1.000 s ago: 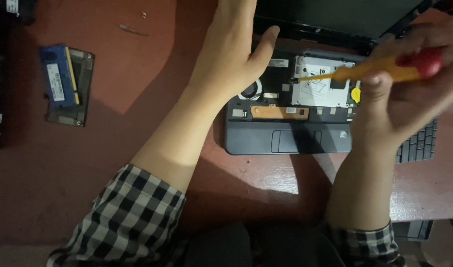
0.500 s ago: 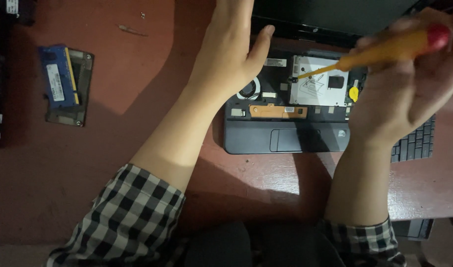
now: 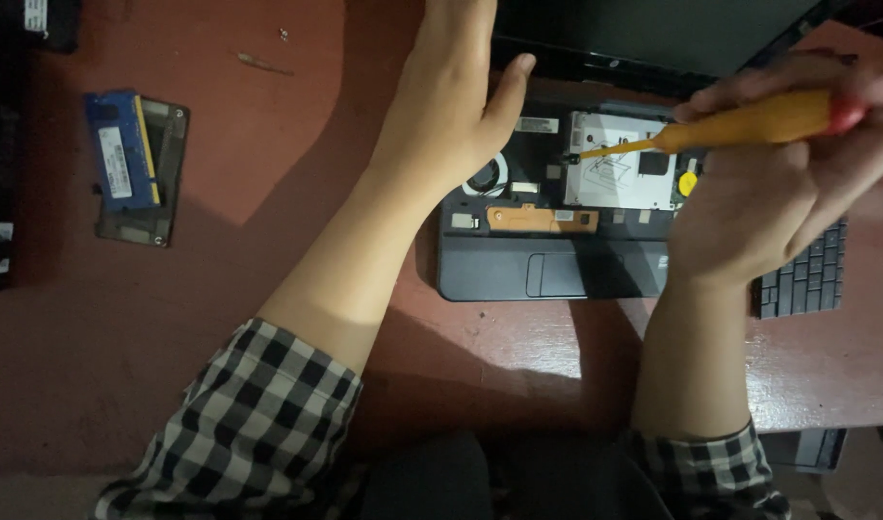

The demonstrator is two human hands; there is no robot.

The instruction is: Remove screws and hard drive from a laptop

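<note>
— What do the hands hold?
— The right hand (image 3: 798, 183) grips a yellow screwdriver (image 3: 740, 123), tip on the silver drive (image 3: 620, 173) inside the opened laptop (image 3: 557, 260); the left hand (image 3: 451, 106) steadies its upper left corner.
— Elsewhere?
— A blue memory module (image 3: 124, 149) lies well apart, left.

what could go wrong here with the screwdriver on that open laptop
1. The screwdriver tip sits at the corner of the silver drive cage, held at a shallow angle by the right hand; it might slip off the screw and scratch nearby parts.
2. The left hand braces the open laptop close to the tip, so a slip could jab the thumb.
3. The keyboard lies loose by the right wrist and could get knocked.
</note>
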